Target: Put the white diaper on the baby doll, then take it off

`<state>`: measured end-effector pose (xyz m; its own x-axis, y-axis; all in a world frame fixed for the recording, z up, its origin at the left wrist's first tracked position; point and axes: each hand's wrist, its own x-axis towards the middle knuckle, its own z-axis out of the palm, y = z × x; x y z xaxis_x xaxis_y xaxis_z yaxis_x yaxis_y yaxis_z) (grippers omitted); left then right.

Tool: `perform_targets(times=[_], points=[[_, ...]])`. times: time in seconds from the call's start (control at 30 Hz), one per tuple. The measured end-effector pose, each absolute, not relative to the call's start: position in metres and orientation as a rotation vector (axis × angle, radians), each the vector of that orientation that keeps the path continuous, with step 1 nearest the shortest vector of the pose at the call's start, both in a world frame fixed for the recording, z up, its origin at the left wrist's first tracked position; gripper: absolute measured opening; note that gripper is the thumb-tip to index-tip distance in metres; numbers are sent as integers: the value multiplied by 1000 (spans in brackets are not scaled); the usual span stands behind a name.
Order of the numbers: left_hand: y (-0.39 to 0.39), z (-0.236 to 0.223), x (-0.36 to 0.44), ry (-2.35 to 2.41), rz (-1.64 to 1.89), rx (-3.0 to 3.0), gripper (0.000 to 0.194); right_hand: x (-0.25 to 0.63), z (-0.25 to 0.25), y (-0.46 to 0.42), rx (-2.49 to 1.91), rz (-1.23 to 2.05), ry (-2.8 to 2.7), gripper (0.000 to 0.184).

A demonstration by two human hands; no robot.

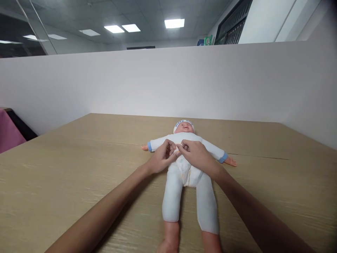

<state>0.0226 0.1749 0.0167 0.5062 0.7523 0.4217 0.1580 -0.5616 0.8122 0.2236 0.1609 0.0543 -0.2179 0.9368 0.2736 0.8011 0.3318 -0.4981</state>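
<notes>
A baby doll (187, 182) in a white one-piece suit with blue cuffs and a white cap lies on its back on the wooden table (79, 168), head away from me, arms spread. My left hand (161, 158) and my right hand (196, 154) meet over the doll's chest. Both have their fingers curled and pinch the white suit's front near the middle. The doll's bare feet reach the bottom edge of the view.
A white partition wall (168, 80) runs behind and to the right of the table. A pink object (7, 133) sits at the far left edge. A seam crosses the tabletop beside the doll's arms.
</notes>
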Motion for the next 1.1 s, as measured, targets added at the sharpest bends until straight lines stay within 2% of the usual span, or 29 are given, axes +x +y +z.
perform_targets(times=[0.13, 0.3, 0.5, 0.67, 0.87, 1.0, 1.1], points=[[174, 9, 23, 721, 1086, 1984, 37, 223, 55, 159, -1533, 312, -2049, 38], [175, 5, 25, 759, 1111, 1960, 38, 222, 47, 162, -1461, 236, -1927, 12], [161, 12, 23, 948, 1170, 2092, 32, 226, 64, 143, -1272, 198, -1829, 4], [102, 28, 20, 1069, 1382, 2236, 12, 253, 66, 101, -1194, 209, -1714, 22], [42, 29, 21, 885, 819, 2596, 8, 286, 13, 94, -1163, 328, -2046, 59], [39, 31, 24, 969, 782, 2593, 6, 283, 12, 91, -1147, 355, -2171, 63], [40, 38, 22, 1004, 832, 2581, 12, 271, 29, 62, -1061, 347, -2121, 56]])
